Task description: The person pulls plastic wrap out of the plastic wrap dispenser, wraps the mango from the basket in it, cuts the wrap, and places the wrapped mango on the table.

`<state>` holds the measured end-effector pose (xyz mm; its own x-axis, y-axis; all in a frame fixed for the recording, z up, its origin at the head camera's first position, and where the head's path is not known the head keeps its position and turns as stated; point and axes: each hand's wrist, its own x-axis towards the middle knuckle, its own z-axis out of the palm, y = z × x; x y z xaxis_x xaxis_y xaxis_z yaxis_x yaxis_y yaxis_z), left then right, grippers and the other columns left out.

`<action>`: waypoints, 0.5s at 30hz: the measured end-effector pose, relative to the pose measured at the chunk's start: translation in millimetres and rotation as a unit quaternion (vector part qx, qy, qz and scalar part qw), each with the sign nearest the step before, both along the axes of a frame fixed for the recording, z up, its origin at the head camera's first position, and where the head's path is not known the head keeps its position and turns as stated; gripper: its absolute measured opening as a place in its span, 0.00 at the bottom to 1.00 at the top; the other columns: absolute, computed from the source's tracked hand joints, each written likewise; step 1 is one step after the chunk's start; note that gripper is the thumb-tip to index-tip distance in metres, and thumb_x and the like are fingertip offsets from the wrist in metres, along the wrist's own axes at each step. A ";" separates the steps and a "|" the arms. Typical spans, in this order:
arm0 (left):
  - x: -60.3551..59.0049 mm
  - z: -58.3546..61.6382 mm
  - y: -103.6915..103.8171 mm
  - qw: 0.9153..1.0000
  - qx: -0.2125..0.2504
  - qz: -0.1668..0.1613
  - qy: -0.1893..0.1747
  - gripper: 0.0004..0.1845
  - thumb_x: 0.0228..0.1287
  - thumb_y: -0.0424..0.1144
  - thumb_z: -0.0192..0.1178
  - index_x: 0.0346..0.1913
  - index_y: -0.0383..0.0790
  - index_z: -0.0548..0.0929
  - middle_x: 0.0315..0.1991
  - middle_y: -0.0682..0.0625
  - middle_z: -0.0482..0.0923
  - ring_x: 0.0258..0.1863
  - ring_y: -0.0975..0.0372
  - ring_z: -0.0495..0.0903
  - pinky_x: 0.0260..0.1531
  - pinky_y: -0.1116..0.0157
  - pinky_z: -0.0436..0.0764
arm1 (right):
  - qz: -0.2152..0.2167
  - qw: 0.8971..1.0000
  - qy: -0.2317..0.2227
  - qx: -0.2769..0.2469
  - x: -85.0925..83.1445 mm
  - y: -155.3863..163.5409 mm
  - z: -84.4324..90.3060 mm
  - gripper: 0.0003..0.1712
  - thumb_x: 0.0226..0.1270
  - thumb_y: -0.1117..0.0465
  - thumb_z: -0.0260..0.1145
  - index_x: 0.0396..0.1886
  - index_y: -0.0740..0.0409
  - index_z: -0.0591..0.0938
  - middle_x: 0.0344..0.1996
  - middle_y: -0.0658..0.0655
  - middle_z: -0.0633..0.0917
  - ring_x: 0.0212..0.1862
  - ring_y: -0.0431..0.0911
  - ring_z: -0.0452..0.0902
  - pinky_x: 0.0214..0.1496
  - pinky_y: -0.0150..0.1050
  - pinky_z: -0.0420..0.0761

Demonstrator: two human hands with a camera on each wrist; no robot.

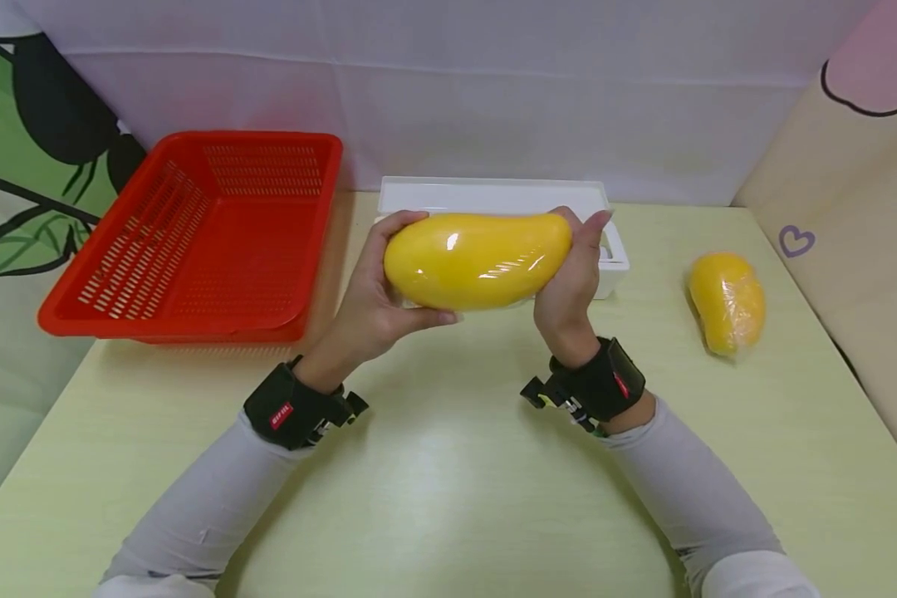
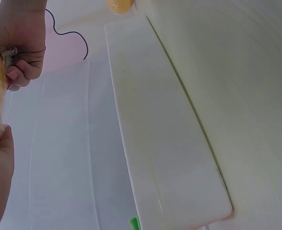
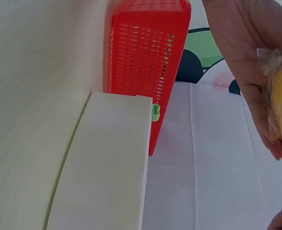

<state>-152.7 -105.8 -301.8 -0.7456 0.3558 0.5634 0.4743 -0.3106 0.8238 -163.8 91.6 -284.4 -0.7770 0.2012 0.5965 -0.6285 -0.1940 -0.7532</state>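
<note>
At frame centre, the left hand (image 1: pixel 374 299) and right hand (image 1: pixel 568 286) clasp a film-wrapped mango (image 1: pixel 478 260) by its ends above the table (image 1: pixel 448 482); a steady, even grip should keep the film smooth.

Pale green table (image 1: pixel 448 498) (white sheet (image 1: pixel 493 91) behind)

I see open table (image 1: pixel 448 490) across the lower half of the frame, free for either hand to pass. At upper left the red basket (image 1: pixel 194 241) blocks the way; the white tray (image 1: pixel 493 195) stands at top centre, and a wrapped mango (image 1: pixel 727 302) lies at right.
</note>
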 end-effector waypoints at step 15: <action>-1.7 -1.3 -4.0 0.999 -0.015 -0.024 -0.044 0.48 0.46 0.20 0.74 0.69 0.42 0.60 0.63 0.48 0.68 0.60 0.49 0.69 0.53 0.60 0.81 | 0.030 0.999 0.024 -0.024 -1.0 -1.2 -2.3 0.32 0.82 0.47 0.32 0.22 0.49 0.74 0.15 0.45 0.72 0.16 0.40 0.70 0.19 0.31 0.68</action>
